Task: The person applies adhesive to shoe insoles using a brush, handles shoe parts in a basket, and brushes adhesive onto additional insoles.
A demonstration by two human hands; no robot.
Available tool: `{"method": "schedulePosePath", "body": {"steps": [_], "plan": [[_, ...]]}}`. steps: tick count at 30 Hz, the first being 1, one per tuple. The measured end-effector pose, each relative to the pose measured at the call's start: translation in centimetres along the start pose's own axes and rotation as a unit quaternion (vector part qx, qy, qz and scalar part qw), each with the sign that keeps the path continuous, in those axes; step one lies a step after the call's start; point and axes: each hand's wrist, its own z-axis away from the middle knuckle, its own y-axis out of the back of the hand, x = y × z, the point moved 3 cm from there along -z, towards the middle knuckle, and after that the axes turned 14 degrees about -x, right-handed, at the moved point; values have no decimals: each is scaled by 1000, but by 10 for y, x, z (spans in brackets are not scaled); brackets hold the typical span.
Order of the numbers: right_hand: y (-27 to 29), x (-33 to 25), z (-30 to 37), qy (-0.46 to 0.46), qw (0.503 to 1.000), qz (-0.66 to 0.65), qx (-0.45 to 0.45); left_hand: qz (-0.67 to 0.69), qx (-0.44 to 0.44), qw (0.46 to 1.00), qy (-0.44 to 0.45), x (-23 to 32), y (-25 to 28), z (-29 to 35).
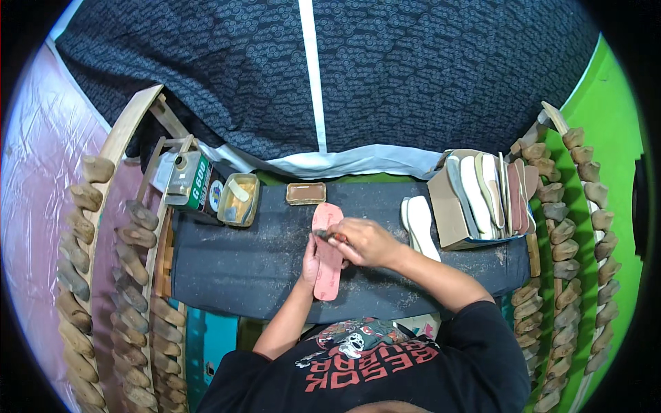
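Pink insole [327, 275] over the dark tabletop [227, 268], long axis pointing away from the body; left hand [311, 261] clasps its left edge; right hand [368, 242], curled tight round a small tool [321, 235], overlaps its right edge.

insole [328, 272]: pink | curtain [206, 82]: dark blue, repeating pattern | tabletop [237, 272]: dark grey | can [195, 182]: green, white | right wall [613, 131]: lime green

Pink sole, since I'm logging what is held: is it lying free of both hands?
No: the left hand holds the pink sole by its edge, and the right hand has a tool over it.
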Motion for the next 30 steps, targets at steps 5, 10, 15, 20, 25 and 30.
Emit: {"method": "schedulePosePath", "body": {"steps": [5,10,15,20,25,30], "plan": [[12,2,8,-45,998,-31,13,-42,-52,996,56,1,1,-7],[43,21,5,-64,992,75,73,-71,-95,987,110,-13,2,-13],[32,7,17,-19,996,63,52,-70,-75,990,101,-19,-6,-16],[15,-10,28,-30,999,-5,20,-41,-29,995,82,-11,-13,-10],[36,0,32,-65,996,6,53,-48,-44,992,111,-15,-11,-9],[45,22,29,-102,989,74,76,-81,-47,989,118,-26,-3,-7]]}}
